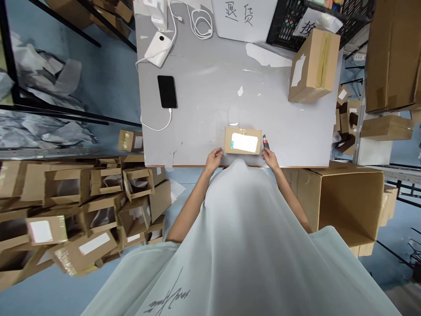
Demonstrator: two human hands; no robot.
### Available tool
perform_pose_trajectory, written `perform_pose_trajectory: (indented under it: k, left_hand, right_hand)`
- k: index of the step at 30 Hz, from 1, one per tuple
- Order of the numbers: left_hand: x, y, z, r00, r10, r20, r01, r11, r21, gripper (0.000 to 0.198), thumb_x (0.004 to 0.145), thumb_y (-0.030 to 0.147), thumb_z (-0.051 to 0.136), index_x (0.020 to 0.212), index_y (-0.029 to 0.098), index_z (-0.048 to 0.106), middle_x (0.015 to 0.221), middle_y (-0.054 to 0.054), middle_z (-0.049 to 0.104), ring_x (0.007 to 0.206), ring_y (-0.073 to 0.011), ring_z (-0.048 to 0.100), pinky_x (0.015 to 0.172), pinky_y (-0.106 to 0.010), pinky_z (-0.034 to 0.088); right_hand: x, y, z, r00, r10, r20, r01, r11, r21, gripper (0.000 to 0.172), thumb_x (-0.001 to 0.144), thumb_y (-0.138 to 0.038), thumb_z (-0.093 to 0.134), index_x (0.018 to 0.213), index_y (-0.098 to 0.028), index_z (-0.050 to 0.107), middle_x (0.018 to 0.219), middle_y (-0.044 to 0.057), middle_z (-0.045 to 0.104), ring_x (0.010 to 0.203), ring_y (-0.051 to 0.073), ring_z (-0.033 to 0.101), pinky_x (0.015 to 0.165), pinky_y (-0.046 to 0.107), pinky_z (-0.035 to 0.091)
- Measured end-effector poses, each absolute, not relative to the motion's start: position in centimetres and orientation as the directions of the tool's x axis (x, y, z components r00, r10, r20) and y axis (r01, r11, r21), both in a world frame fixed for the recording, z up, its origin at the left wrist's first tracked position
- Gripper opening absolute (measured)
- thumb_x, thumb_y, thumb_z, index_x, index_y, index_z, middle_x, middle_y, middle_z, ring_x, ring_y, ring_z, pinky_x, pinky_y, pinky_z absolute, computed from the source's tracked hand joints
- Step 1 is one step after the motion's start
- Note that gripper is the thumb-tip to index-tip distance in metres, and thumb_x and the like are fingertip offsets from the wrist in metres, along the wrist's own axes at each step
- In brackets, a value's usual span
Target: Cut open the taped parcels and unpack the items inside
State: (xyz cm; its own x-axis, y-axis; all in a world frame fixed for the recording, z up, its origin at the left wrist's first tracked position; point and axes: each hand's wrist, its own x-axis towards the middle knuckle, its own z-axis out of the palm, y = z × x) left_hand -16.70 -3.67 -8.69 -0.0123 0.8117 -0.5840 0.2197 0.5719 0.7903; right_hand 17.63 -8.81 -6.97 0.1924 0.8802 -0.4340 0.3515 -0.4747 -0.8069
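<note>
A small cardboard box (242, 131) with a white label sits near the front edge of the table. Just off its left end is my left hand (214, 159), fingers curled in, with nothing visible in them. My right hand (270, 159) is by the box's right end, closed around the lower part of a red and black utility knife (265, 142). The knife points away from me, and whether its blade is out is too small to tell.
A larger taped carton (312, 66) stands at the table's right, before a black crate (289, 26). Left lie a phone (167, 91) on a cable and a white power bank (159, 49). Opened boxes (101, 180) pile up at lower left; a big open carton (348, 206) stands right.
</note>
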Motion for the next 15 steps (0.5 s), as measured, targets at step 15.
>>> perform_pose_trajectory:
  k: [15]
  left_hand:
    - [-15.7,-2.8,-5.5,0.03,0.909,-0.416,0.253,0.396,0.883,0.046,0.088,0.032,0.077,0.132,0.017,0.08,0.145,-0.019,0.075,0.14,-0.0358,0.073,0.125,-0.058,0.058]
  right_hand:
    - [15.8,-8.2,-3.0,0.229,0.885,-0.406,0.274,-0.459,-0.845,0.047,0.092,-0.046,0.079,0.13,-0.02,0.085,0.135,0.012,0.087,0.13,0.033,0.082,0.124,0.052,0.06]
